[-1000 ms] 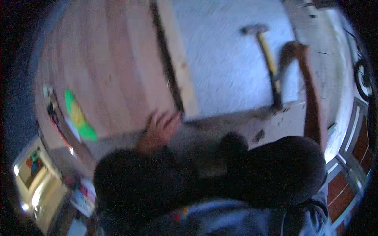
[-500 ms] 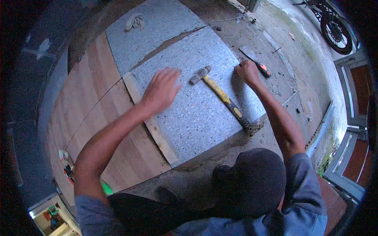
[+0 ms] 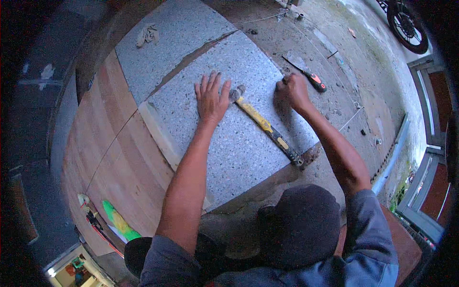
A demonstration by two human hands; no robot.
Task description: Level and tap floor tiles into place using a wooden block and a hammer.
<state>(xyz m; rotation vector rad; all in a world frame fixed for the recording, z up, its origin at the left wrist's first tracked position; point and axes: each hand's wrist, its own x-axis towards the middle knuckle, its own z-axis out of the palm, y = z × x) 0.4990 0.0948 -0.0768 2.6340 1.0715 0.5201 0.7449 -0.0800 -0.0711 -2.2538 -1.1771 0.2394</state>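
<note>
My left hand (image 3: 212, 99) lies on a speckled grey tile (image 3: 229, 153), fingers spread, palm down. Just beside its fingers is the head of a hammer (image 3: 260, 119) with a yellow and black handle, lying across the tile toward the near right corner. At the tile's right edge, my right hand (image 3: 292, 92) is closed, knuckles up; what its fingers hold, if anything, is hidden. Beyond that hand, on the rough ground, rests a trowel (image 3: 313, 80) with an orange and black handle. A pale wooden strip (image 3: 155, 126) runs along the tile's left edge, partly behind my left forearm.
Wood-look tiles (image 3: 110, 129) cover the floor on the left. Farther off, a second speckled tile (image 3: 167, 43) bears a crumpled cloth (image 3: 147, 35), with a gap between the two tiles. A string (image 3: 351, 117) crosses the dirt at right. A motorcycle wheel (image 3: 406, 28) stands far right.
My left hand has moved from above the wooden strip onto the tile beside the hammer head and now lies flat. My right hand stays closed at the tile's right edge.
</note>
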